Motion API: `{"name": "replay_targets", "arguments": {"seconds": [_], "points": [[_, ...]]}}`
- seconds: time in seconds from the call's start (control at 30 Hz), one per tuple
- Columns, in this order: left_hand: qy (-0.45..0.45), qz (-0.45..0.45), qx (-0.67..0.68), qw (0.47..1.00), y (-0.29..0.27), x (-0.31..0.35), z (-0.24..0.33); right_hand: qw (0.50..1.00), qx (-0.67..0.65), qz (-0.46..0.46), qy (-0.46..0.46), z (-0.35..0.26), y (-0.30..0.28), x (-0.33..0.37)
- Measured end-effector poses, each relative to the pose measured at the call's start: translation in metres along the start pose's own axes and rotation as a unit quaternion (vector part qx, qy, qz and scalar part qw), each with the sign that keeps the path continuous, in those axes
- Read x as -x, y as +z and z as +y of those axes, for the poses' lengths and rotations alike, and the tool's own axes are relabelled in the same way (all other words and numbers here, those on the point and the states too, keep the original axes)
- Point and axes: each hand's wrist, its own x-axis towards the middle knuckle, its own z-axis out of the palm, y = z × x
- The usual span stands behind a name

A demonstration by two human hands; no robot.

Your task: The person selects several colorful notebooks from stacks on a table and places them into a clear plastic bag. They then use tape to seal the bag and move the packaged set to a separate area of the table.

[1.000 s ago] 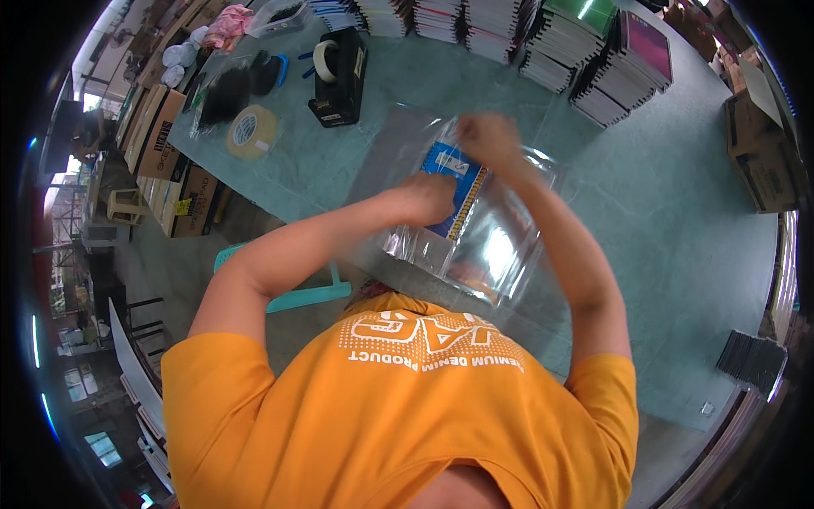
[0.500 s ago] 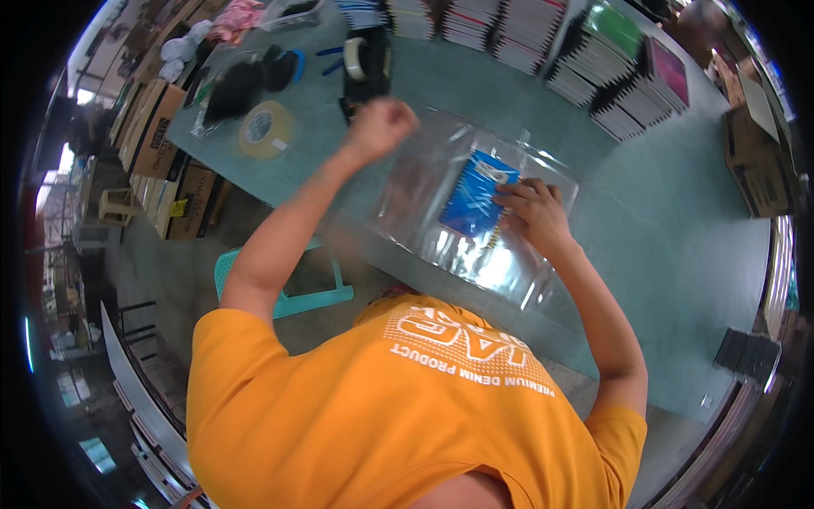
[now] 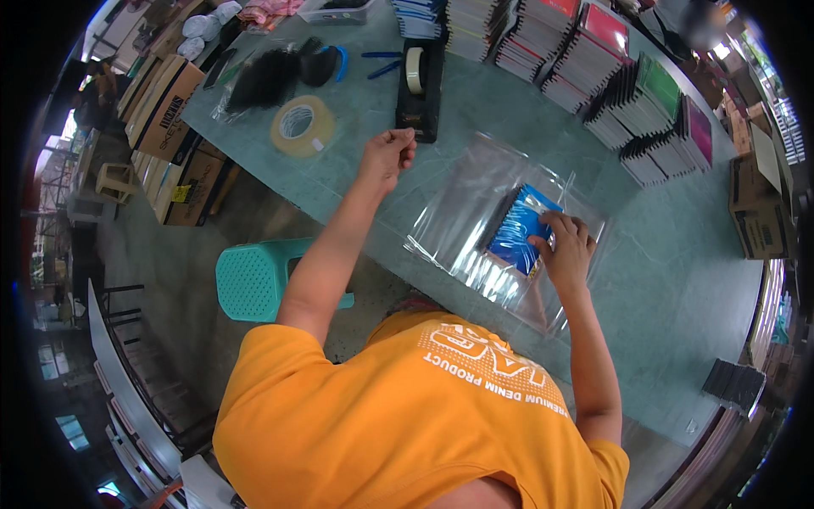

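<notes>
A blue spiral notebook (image 3: 519, 231) lies tilted on a clear plastic sheet (image 3: 458, 199), whose shiny film seems to cover part of it. My right hand (image 3: 568, 246) rests on the notebook's right side, thumb and fingers apart, fingertips pressing on the cover. Over the table, just in front of a black tape dispenser (image 3: 421, 106), is my left hand (image 3: 390, 157). Its thumb and forefinger are pinched together; whatever is between them is too small to make out. A roll of tape (image 3: 415, 72) sits in the dispenser.
A wide tape roll (image 3: 303, 125) and black plastic packets (image 3: 264, 78) lie at the table's left. Stacks of spiral notebooks (image 3: 585, 55) line the far side. A cardboard box (image 3: 759, 208) stands at the right edge, a turquoise stool (image 3: 254, 280) on the floor at left.
My left hand has moved from beside the dispenser to just in front of it, still pinched. My right hand stays on the notebook, its fingers more curved. The whole view has shifted.
</notes>
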Motion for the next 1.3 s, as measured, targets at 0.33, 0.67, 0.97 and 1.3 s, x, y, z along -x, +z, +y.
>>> {"name": "replay_targets", "arguments": {"seconds": [0.33, 0.67, 0.97, 1.3], "points": [[0.185, -0.422, -0.539, 0.705, 0.106, 0.023, 0.031, 0.988, -0.118, -0.047, 0.09, 0.007, 0.015, 0.0], [0.26, -0.365, -0.65, 0.614, 0.176, 0.045, -0.008, 0.959, -0.243, 0.037, 0.14, 0.007, 0.015, 0.006], [0.113, -0.303, -0.295, 0.899, 0.124, 0.081, -0.009, 0.716, -0.631, 0.015, 0.297, 0.009, -0.008, 0.026], [0.208, -0.427, -0.192, 0.859, 0.136, 0.072, -0.036, 0.789, -0.598, 0.033, 0.142, -0.003, -0.005, 0.007]]}}
